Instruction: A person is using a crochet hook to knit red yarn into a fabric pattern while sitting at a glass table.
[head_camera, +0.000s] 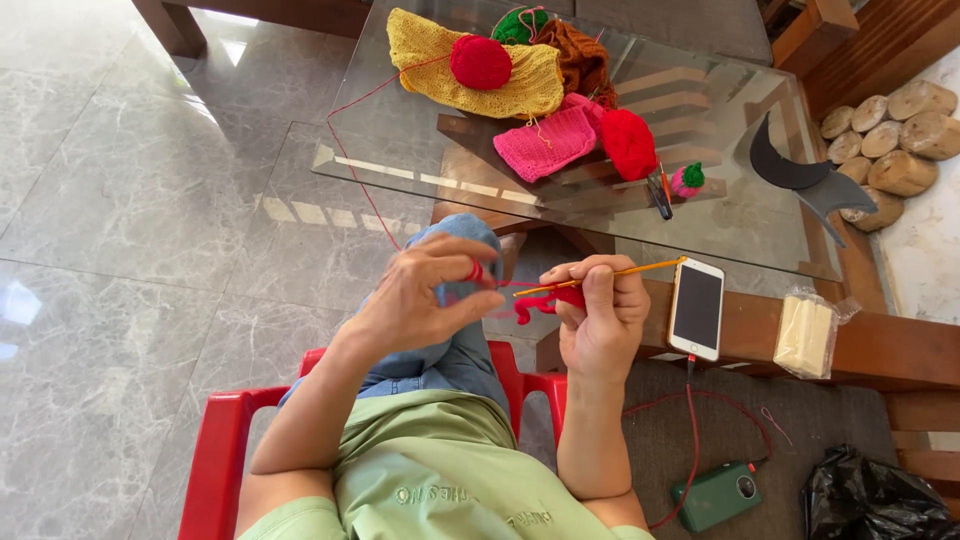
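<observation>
Glass surface (420, 160): knitted pieces and a red yarn ball (481, 62) sit well back, leaving bare glass along the near edge. A strand runs down to the hands, likely so the ball can feed freely. Left hand (420, 300): grip curled, yarn looped over a finger for tension. Right hand (600, 320): closed on the hook (610, 275), red crochet piece (540, 303) between both hands over the lap, clear of the phone (697, 307).

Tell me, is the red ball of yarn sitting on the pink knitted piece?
No, the red ball of yarn rests on the yellow knitted piece, with the pink knitted piece lying nearer the person.
</observation>
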